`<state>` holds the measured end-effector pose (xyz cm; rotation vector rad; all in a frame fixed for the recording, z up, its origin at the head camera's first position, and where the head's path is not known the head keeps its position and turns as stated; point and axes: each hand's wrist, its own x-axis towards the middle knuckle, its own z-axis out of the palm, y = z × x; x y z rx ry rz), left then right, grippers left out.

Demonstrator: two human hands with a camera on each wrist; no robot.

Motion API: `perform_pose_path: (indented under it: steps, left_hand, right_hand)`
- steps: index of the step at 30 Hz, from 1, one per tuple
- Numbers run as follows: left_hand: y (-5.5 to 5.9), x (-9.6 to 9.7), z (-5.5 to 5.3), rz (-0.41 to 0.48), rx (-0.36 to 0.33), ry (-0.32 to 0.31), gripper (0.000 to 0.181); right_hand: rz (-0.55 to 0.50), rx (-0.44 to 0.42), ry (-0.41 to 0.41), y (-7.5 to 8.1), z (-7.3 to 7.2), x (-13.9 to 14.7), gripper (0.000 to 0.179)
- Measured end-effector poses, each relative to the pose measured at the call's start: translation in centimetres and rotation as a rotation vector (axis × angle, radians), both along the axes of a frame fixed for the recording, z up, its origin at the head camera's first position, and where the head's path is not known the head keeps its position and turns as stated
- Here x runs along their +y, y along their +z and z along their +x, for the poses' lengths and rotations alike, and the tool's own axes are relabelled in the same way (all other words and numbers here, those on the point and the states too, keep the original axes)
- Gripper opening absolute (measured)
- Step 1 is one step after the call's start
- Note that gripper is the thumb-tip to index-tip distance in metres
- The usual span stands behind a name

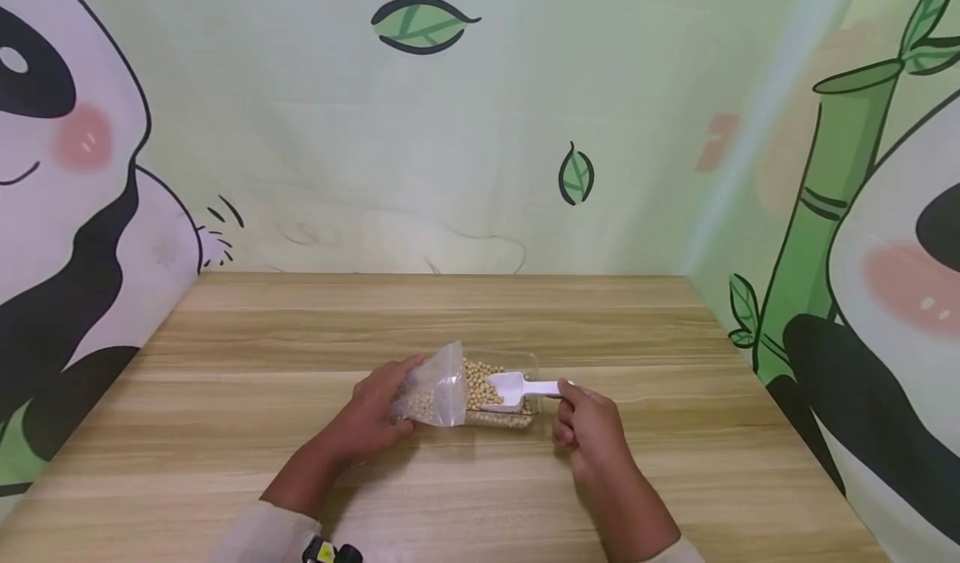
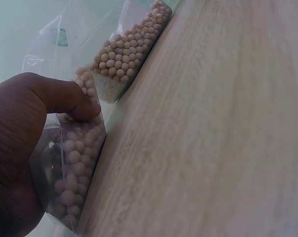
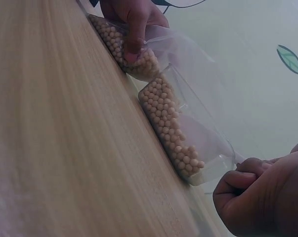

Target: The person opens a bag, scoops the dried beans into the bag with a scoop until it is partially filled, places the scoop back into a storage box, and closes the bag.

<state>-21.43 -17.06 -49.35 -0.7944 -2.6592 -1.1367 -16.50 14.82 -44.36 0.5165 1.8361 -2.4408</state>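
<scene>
A clear plastic bag (image 1: 441, 388) with round beige beans in its lower part stands on the table, its mouth toward the right. My left hand (image 1: 375, 405) grips the bag from the left side, and in the left wrist view the thumb (image 2: 72, 98) presses on its front. Right beside the bag is a clear box (image 3: 161, 118) partly filled with the same beans (image 1: 480, 384). My right hand (image 1: 592, 425) holds the handle of a white scoop (image 1: 512, 391). The scoop's blade lies in the box among the beans; how deep its tip sits is hidden.
The wood-grain table (image 1: 675, 363) runs back to a pale green wall (image 1: 300, 130) printed with leaves. Printed pandas and bamboo (image 1: 847, 155) cover the sides. A dark device with a yellow label (image 1: 326, 551) is at the left wrist.
</scene>
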Motion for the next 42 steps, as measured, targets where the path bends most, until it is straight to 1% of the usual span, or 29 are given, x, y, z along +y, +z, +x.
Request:
perform_pose_path:
  steps: [2, 3, 5, 6, 8, 11, 13, 15, 18, 22, 25, 28, 29, 31, 32, 35, 36, 38, 39, 42]
  left_hand:
    - [1.2, 0.3, 0.6, -0.015, -0.026, 0.005, 0.094]
    - [1.6, 0.4, 0.8, -0.018, -0.039, 0.007, 0.093]
    - [1.8, 0.4, 0.9, -0.025, -0.055, 0.013, 0.093]
    - [1.7, 0.4, 0.8, -0.023, -0.053, 0.013, 0.093]
    - [0.9, 0.2, 0.4, -0.017, -0.025, 0.01, 0.095]
    - [-0.9, -0.2, -0.7, -0.003, 0.013, 0.001, 0.1]
    - [-2.3, -0.5, -1.5, -0.007, 0.02, 0.005, 0.102]
    - [-3.1, -0.8, -2.0, -0.012, 0.017, 0.004, 0.104]
    - [-3.5, -0.9, -2.3, -0.015, 0.014, 0.002, 0.105]
    - [-2.2, -0.5, -1.4, -0.001, 0.036, -0.01, 0.102]
    - [-0.5, -0.1, -0.4, 0.011, 0.028, -0.017, 0.098]
    - [0.5, 0.0, 0.3, 0.021, 0.013, -0.017, 0.096]
    - [0.3, 0.0, 0.2, 0.021, 0.02, -0.019, 0.095]
    - [0.6, 0.1, 0.4, 0.016, 0.02, -0.015, 0.095]
    - [0.5, 0.0, 0.4, 0.007, 0.027, -0.01, 0.096]
    - [0.6, 0.1, 0.4, -0.006, 0.003, 0.0, 0.095]
    - [1.3, 0.3, 0.8, -0.009, -0.03, 0.006, 0.095]
    - [1.3, 0.3, 0.8, -0.016, -0.061, 0.012, 0.094]
    - [1.6, 0.4, 0.8, -0.021, -0.082, 0.014, 0.093]
    - [1.6, 0.4, 0.8, -0.05, -0.103, 0.022, 0.093]
  right_hand:
    - [-0.027, 0.002, 0.007, 0.0, 0.0, 0.0, 0.03]
    - [-0.04, 0.003, 0.01, 0.0, 0.0, 0.0, 0.03]
    - [-0.06, 0.002, 0.013, 0.1, 0.0, 0.0, 0.03]
    - [-0.069, 0.001, 0.014, 0.1, 0.0, 0.0, 0.031]
    - [-0.091, -0.005, 0.022, 0.0, -0.1, 0.1, 0.03]
    - [-0.121, -0.012, 0.033, -0.2, -0.1, 0.2, 0.03]
    - [-0.135, -0.009, 0.04, -0.3, 0.0, 0.2, 0.031]
    - [-0.146, -0.007, 0.043, -0.4, 0.0, 0.3, 0.032]
    - [-0.168, -0.009, 0.044, -0.5, 0.0, 0.4, 0.035]
    - [-0.205, -0.016, 0.044, -0.6, 0.1, 0.4, 0.036]
    - [-0.227, -0.014, 0.042, -0.6, 0.0, 0.5, 0.037]
    - [-0.245, -0.012, 0.033, -0.6, 0.0, 0.5, 0.037]
    - [-0.252, -0.011, 0.029, -0.6, 0.0, 0.5, 0.037]
    - [-0.265, -0.008, 0.018, -0.6, 0.0, 0.5, 0.037]
    - [-0.271, -0.005, 0.014, -0.5, 0.0, 0.5, 0.037]
    - [-0.292, 0.01, 0.004, -0.5, 0.0, 0.6, 0.038]
    - [-0.299, 0.016, 0.0, -0.4, 0.0, 0.6, 0.038]
    - [-0.31, 0.028, -0.007, -0.4, 0.0, 0.7, 0.038]
    - [-0.318, 0.031, -0.014, -0.3, 0.0, 0.7, 0.038]
    - [-0.339, 0.034, -0.039, -0.2, 0.0, 0.6, 0.036]
